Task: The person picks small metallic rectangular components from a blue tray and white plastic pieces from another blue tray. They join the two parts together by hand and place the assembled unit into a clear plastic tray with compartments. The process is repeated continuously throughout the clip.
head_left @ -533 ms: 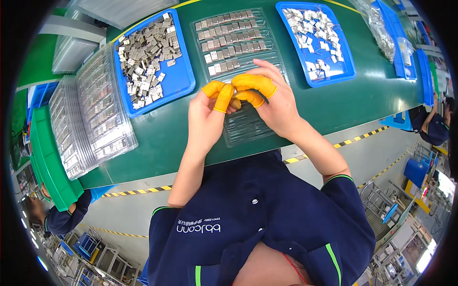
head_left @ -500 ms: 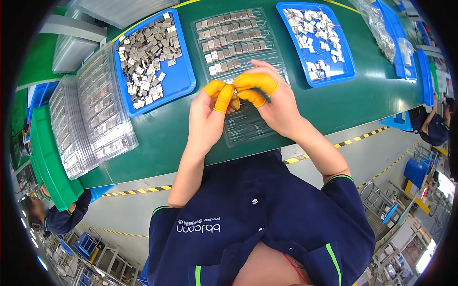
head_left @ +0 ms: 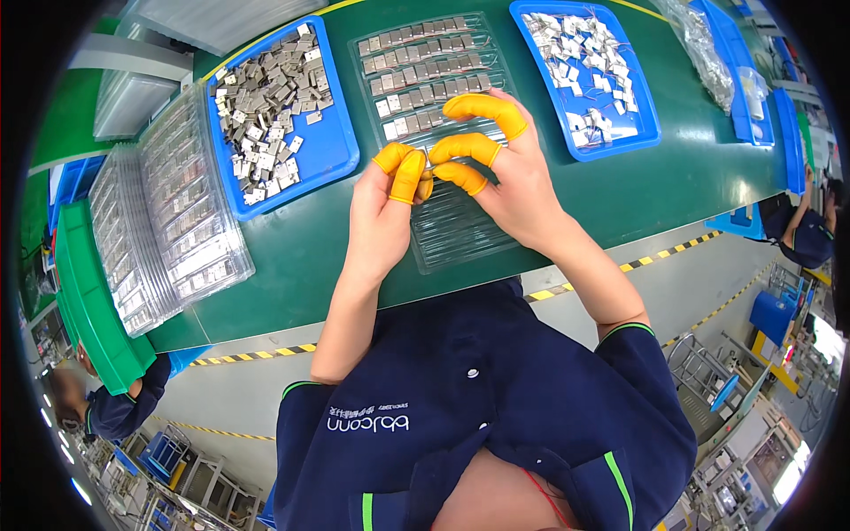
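Note:
Yellow finger cots cover the fingertips of both my hands. My left hand [head_left: 382, 217] is closed in a pinch, with a sliver of a small silvery connector piece [head_left: 428, 161] between its fingertips; most of the piece is hidden. My right hand [head_left: 518, 181] meets it from the right, thumb and index finger closing on the same piece while another finger lifts away. Both hands are over the near part of a clear plastic tray [head_left: 443, 239]. Rows of metal connectors [head_left: 425, 69] with thin wires fill the tray's far slots.
Loose metal connectors lie in a blue tray [head_left: 332, 159] to the left; white wired parts lie in another blue tray [head_left: 646, 133] to the right. Stacked clear trays [head_left: 190, 212] and a green bin [head_left: 97, 301] are at far left. A plastic bag [head_left: 704, 62] lies at far right.
One finger of my right hand has lifted and spread away from the others. Both hands have shifted slightly left, still fingertip to fingertip over the clear tray.

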